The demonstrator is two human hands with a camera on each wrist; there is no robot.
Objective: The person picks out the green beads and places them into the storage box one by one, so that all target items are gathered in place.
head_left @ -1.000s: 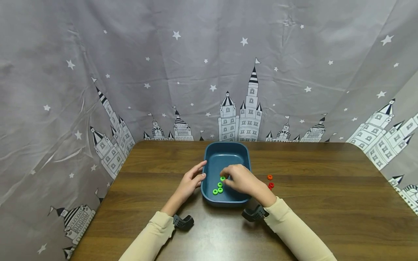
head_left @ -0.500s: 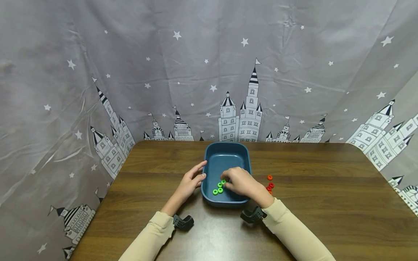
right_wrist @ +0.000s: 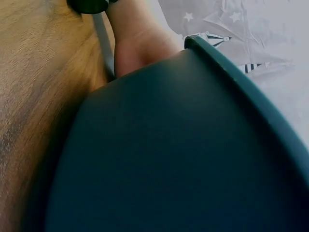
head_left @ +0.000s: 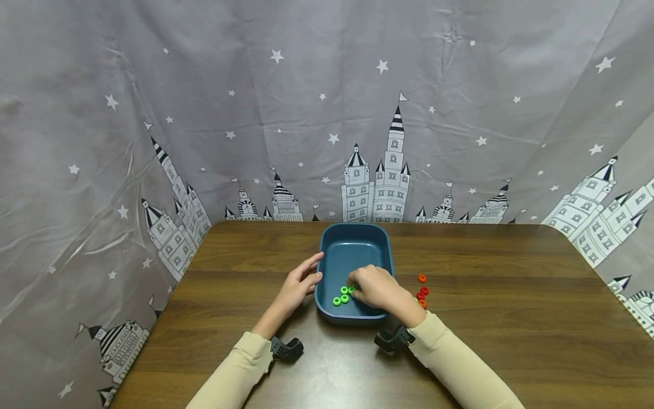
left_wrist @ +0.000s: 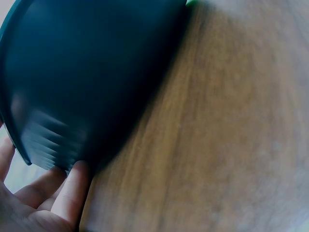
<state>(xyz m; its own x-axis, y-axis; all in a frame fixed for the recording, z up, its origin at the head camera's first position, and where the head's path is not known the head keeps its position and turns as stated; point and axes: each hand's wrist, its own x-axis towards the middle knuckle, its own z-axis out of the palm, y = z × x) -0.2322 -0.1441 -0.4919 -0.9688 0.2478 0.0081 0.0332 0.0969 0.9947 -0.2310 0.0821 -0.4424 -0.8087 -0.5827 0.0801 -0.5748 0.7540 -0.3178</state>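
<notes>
A dark blue rectangular bin (head_left: 352,233) stands on the wooden table. My left hand (head_left: 301,278) rests against its left side, fingers fairly straight; the fingertips (left_wrist: 75,181) touch the outer wall in the left wrist view. My right hand (head_left: 375,287) reaches inside with curled fingers, pinching a small bright green ring (head_left: 351,289) near the bin floor. Beside that ring lie more green rings (head_left: 344,290), grouped close together. The right fingertips are partly hidden behind the hand, and in the right wrist view the bin wall (right_wrist: 130,145) hides them.
Right of the bin, an orange ring (head_left: 422,278) lies a little apart from a small cluster of red rings (head_left: 424,290) and another orange ring (head_left: 422,304). A grey castle-print curtain (head_left: 306,113) hangs behind the table (head_left: 511,295).
My right hand has moved slightly toward me inside the bin, and the green ring at its fingertips has come along, closer to the other green rings. My left hand has stayed still.
</notes>
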